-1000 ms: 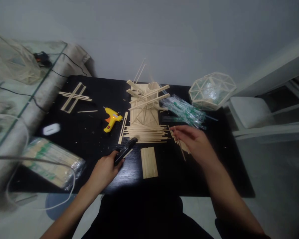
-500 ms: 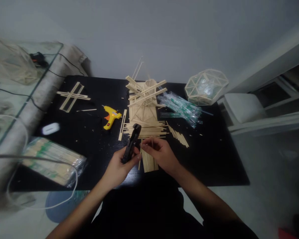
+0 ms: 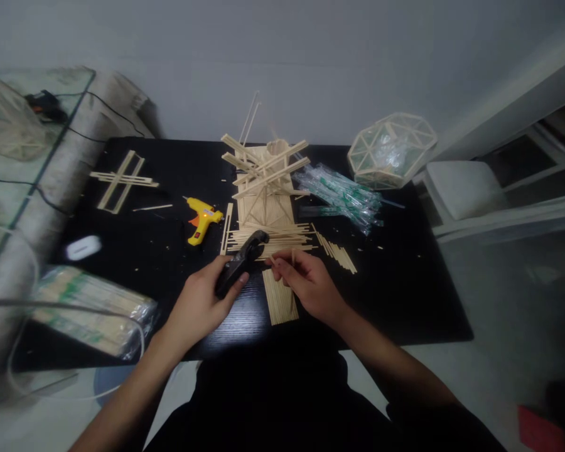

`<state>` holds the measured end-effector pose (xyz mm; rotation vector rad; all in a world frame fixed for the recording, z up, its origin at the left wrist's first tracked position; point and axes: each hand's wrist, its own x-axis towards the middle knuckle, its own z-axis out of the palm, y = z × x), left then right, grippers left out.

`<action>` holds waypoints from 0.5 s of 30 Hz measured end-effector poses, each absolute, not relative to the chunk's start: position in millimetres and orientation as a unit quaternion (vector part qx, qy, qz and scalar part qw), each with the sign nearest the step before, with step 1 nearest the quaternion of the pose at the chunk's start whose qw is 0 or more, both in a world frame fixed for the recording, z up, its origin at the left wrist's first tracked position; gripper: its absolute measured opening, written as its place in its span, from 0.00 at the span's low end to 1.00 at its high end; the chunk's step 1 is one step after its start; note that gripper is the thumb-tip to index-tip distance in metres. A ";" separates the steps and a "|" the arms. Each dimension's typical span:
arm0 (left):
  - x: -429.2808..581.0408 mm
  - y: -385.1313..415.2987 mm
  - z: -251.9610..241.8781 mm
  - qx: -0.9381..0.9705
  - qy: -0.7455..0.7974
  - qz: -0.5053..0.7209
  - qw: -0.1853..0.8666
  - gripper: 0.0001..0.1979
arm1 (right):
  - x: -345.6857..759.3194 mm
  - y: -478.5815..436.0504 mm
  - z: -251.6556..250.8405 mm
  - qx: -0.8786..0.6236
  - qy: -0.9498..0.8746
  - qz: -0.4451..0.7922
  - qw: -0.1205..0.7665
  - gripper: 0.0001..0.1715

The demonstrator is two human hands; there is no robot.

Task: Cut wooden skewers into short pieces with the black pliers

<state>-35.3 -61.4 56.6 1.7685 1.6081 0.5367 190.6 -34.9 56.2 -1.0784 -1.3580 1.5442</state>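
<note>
My left hand [image 3: 200,301] is closed around a black hand cutter [image 3: 240,263] with a hooked head, which points up and to the right. My right hand [image 3: 313,285] pinches a thin wooden stick [image 3: 293,256] between thumb and fingers, close to the cutter's head but apart from it. Below the fingers lies a flat panel of sticks laid side by side [image 3: 277,304]. Beyond both hands, a pile of loose wooden sticks [image 3: 273,237] rests at the foot of a stick-built structure [image 3: 268,176]. A row of short sticks [image 3: 336,251] lies to the right.
A yellow glue gun [image 3: 201,221] lies left of the pile, with crossed stick frames [image 3: 125,181] farther left. Packed sticks [image 3: 91,307] sit at the table's front left. Green-marked plastic wrappers [image 3: 343,194] and a faceted stick frame [image 3: 392,150] are at the right.
The cutter has tilted to the right, and my left hand has shifted left, away from my right hand. The narrow stick beside the panel no longer lies there. The whole view has shifted slightly.
</note>
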 end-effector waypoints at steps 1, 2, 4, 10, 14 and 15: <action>-37.0 -60.4 57.0 0.690 0.619 0.196 0.321 0.17 | 191.0 -34.6 57.0 -0.427 -0.544 0.603 0.398 0.13; -37.7 -59.9 57.2 0.699 0.615 0.189 0.311 0.17 | 191.2 -34.4 57.9 -0.428 -0.550 0.596 0.399 0.14; -37.1 -59.7 56.8 0.714 0.603 0.175 0.309 0.17 | 190.8 -34.1 59.3 -0.433 -0.560 0.585 0.397 0.14; -31.5 -62.7 54.1 0.728 0.585 0.166 0.317 0.12 | 190.7 -33.9 56.3 -0.447 -0.599 0.548 0.376 0.18; -30.6 -65.2 51.4 0.734 0.588 0.160 0.298 0.13 | 193.3 -34.6 53.5 -0.452 -0.615 0.527 0.374 0.19; -30.7 -65.9 50.5 0.736 0.590 0.160 0.291 0.14 | 194.1 -34.9 53.5 -0.453 -0.618 0.524 0.373 0.19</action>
